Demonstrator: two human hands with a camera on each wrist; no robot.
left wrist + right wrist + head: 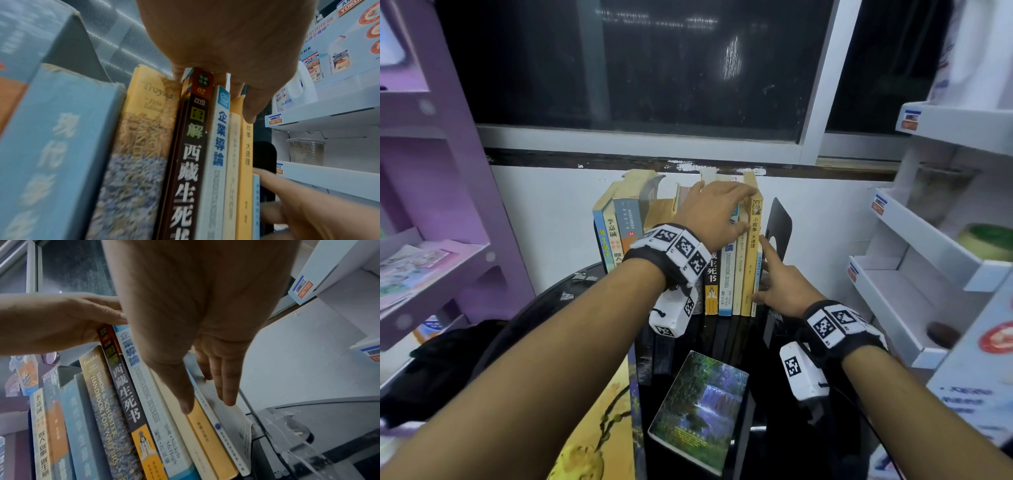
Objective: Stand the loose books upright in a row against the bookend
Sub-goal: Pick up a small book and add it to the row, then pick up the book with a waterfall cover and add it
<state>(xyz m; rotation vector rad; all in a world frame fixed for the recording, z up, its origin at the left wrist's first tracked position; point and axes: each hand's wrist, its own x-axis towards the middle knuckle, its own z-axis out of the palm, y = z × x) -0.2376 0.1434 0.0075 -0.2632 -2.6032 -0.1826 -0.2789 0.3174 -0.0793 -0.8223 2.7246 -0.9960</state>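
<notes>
A row of upright books (726, 274) stands on a black round table (774, 428), next to a black bookend (779, 219) on the right. My left hand (743, 212) lies over the tops of the right-hand books. Its fingers curl behind them and its thumb (249, 113) sits on the yellow book's spine (245, 178). My right hand (774, 270) presses straight fingers (228, 395) on the cover of a thin blue-white book (226, 418). That book stands between the yellow book (751, 260) and the bookend. A waterfall-cover book (702, 407) lies flat near the front.
A yellow flower-cover book (599, 435) lies at the table's front left. A purple shelf unit (431, 240) stands at the left, and white display shelves (914, 274) at the right hold a plastic cup (306, 151). Wall and window are close behind the books.
</notes>
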